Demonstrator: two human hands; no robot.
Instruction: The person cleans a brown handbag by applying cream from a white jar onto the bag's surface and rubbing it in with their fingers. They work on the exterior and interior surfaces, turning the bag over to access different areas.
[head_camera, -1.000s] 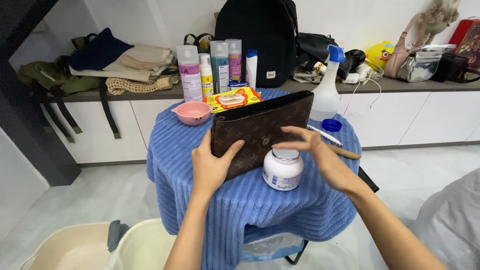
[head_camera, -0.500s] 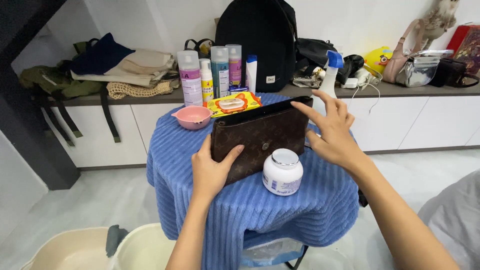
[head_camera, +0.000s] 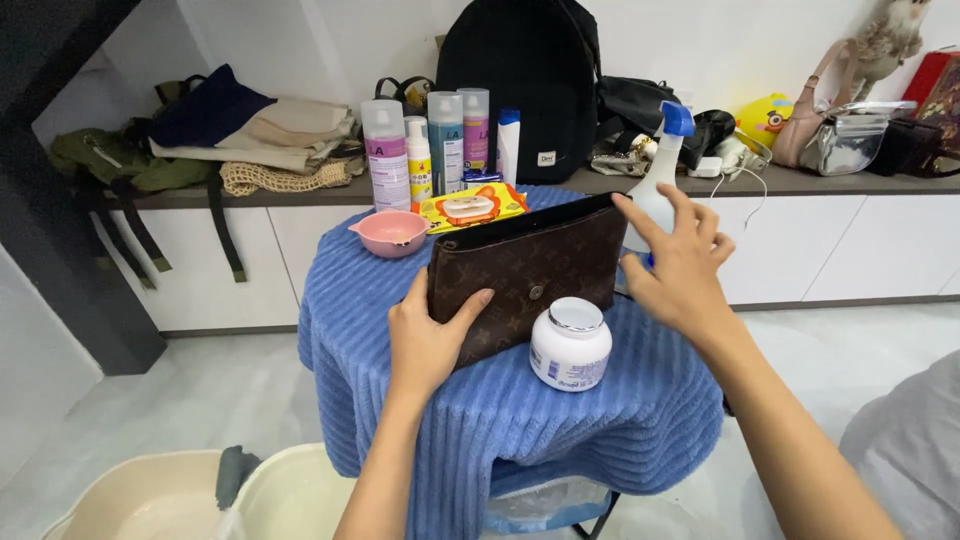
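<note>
our left hand (head_camera: 432, 335) grips the brown patterned leather clutch (head_camera: 525, 272) on the blue ribbed cloth (head_camera: 600, 420), while our right hand (head_camera: 680, 265) spreads wide beside the white spray bottle (head_camera: 655, 190).

White wall (head_camera: 270, 40), white cabinets (head_camera: 860, 245) under grey counter (head_camera: 800, 180), pale tiled floor (head_camera: 200, 390)

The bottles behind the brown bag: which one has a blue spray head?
The white spray bottle at the right, just beyond the right hand. The other bottles stand grouped at the back left and have plain caps.
</note>
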